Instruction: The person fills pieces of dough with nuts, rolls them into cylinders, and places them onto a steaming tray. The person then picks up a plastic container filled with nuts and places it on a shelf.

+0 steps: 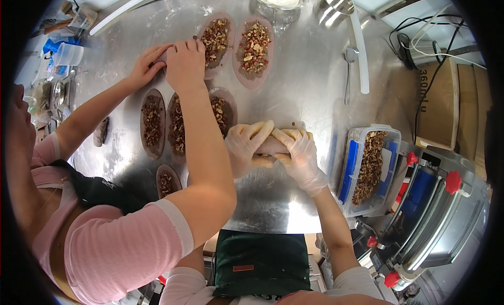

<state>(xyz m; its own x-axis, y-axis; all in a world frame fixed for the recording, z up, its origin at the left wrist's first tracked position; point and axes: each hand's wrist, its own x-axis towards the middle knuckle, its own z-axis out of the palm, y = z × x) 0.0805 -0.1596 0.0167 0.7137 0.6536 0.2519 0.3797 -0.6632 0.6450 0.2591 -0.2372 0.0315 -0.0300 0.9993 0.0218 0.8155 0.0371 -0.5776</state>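
Dough (273, 144), a smooth, pinkish-mauve, rounded piece, sits at the centre of the head view, between the wearer's gloved hands and over the brushed-steel worktable (310, 95). Directions take the dough as the dial's centre, with 12 o'clock toward the far side of the table.

Finger state: the left hand (242, 146), in a thin, translucent plastic glove, covers the 9 o'clock end with curled fingers. The right hand (300, 152), gloved alike, grasps the 3 o'clock end. Fingers of both hands bend over the 12 o'clock edge; the thumbs lie on the 6 o'clock side. Contact between dough and table cannot be confirmed.

Orientation: the long axis appears to run from 9 to 3 o'clock. Both ends are covered, so neither can be called the front. By contrast, the flat, mauve oval dough sheet topped with chopped nuts (255, 45), at 12 o'clock, lies with its long axis near 12 to 6.

Handling (judged): light, soft and pliable; likely to dent or tear under fingertip pressure, and possibly tacky. Support both ends evenly, fingers along the far edge, thumbs along the near edge.

Surroundings: a clear plastic bin with blue side clips (349, 171) stands near 3 o'clock. A co-worker's bare hands (186, 63) work at 10 o'clock.
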